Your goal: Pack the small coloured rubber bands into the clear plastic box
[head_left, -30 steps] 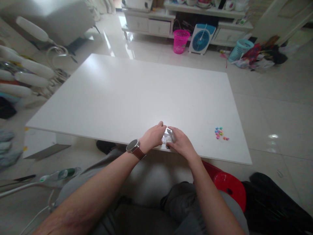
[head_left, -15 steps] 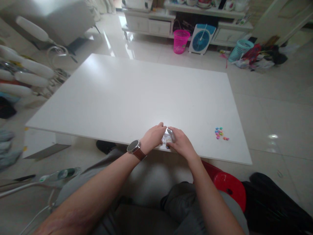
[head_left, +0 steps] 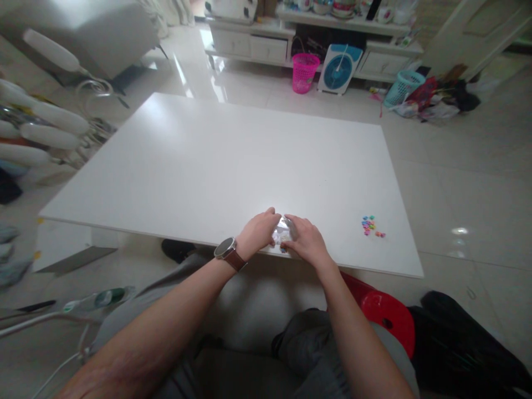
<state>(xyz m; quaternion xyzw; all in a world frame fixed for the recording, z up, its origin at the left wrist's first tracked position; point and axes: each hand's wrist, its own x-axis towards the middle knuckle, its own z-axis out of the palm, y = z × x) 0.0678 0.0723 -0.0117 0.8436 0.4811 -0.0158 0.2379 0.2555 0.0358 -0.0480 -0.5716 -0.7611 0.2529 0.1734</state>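
As our left hand (head_left: 258,233) and right hand (head_left: 308,239) are pinching a shiny package (head_left: 282,231) at the near edge of the white table (head_left: 233,166), we are finding the contents blurred. Colourful pieces (head_left: 368,225) are lying rightward, a bottle (head_left: 85,303) with an illegible label is showing leftward, a pink basket (head_left: 304,72) is standing beyond.

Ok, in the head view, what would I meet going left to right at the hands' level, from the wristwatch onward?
Round dark-faced wristwatch with brown strap → bare left hand → small shiny silvery-clear item → bare right hand → loose cluster of small multicoloured pieces.
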